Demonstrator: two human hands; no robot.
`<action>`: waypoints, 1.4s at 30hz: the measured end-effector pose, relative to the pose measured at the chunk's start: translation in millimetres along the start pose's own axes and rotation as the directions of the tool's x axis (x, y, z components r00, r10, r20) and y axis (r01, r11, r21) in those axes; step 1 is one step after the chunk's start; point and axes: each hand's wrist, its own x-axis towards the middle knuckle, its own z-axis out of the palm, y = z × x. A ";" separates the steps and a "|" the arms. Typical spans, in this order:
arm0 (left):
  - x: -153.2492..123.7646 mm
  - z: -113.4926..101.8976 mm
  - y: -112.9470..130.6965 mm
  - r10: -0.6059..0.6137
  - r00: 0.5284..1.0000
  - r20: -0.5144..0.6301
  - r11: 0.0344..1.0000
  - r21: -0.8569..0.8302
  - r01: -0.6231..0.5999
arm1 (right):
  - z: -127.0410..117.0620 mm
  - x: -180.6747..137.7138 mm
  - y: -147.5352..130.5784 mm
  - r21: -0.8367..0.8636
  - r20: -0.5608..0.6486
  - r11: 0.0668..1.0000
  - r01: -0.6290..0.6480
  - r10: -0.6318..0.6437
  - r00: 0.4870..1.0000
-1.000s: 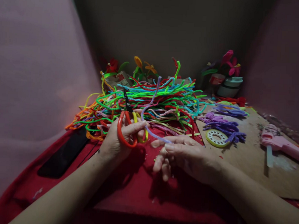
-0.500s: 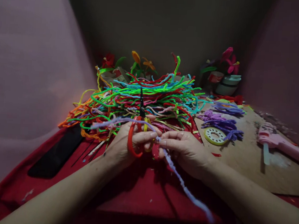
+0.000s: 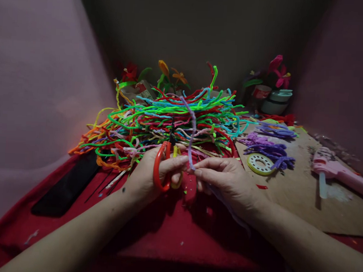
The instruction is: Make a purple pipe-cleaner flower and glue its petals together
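Scissors [image 3: 157, 169] with a red and a yellow handle loop are held in my left hand [image 3: 146, 172], their dark blades pointing away from me. The left thumb tip lies right beside a lilac pipe cleaner [image 3: 193, 130]; whether it touches is hard to tell. My right hand [image 3: 228, 181] pinches this pipe cleaner between thumb and forefinger. One end rises and curves over the heap, while the other trails under the right hand and forearm, partly hidden. Beyond both hands lies a big heap of pipe cleaners [image 3: 177, 109] in many colours.
At right, a brown board [image 3: 290, 198] carries purple pipe cleaner bundles [image 3: 268, 150], a yellow-rimmed spool [image 3: 260, 164] and a pink glue gun [image 3: 329, 166]. A black phone [image 3: 66, 189] lies left on the red cloth [image 3: 152, 236]. Pipe cleaner flowers [image 3: 280, 74] stand behind.
The pipe cleaner's far end has swung from pointing left across my left hand to standing up and away. Its near end has moved beneath my right hand. The scissors stay in my left hand.
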 end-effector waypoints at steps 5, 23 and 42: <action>-6.3 -12.4 0.8 0.377 0.917 -0.131 0.743 0.633 -0.215 | -3.0 -0.6 -6.2 0.036 -0.155 0.999 -0.006 0.011 0.988; 6.9 -22.4 -24.6 0.391 0.813 0.431 -0.083 0.896 -0.435 | -7.8 -2.4 -14.5 -0.206 -0.306 0.960 0.189 -0.247 0.920; 4.1 -21.3 -31.5 0.331 0.839 0.432 0.042 0.882 -0.470 | -9.3 -2.0 -14.7 -0.231 -0.315 0.956 0.178 -0.247 0.917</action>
